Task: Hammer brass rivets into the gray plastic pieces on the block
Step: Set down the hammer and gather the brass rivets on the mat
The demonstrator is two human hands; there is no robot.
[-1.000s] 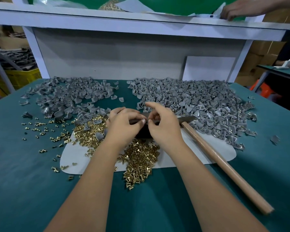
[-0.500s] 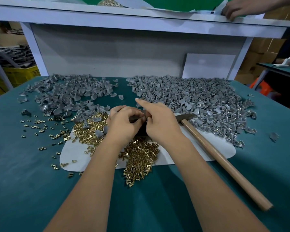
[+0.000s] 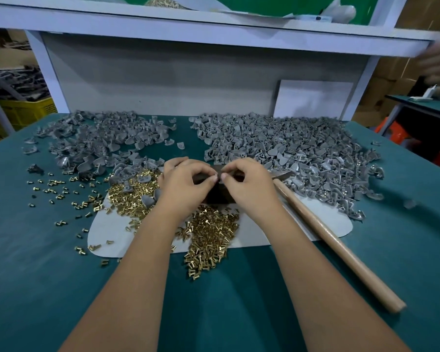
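- Dark metal, the block sits at the middle of the white mat, mostly hidden under my two hands.
- My left hand and right hand meet over its top, thumbs and forefingers pinched tip to tip; what they pinch is too small for me to make out.
- Half a second ago my right forefinger stuck out straight toward the far side; now it is curled in with the others, and both hands sit level.
- Brass rivets are heaped on the mat's near edge, between my wrists, with more spread to the left and loose ones scattered over the green table.
- The hammer lies just right of my right hand, head far, wooden handle running near and right.
- Gray plastic pieces are piled far right, with a second pile far left.
- The other person's hand on the far shelf is now a blur at the right edge.
- I can read no writing anywhere.
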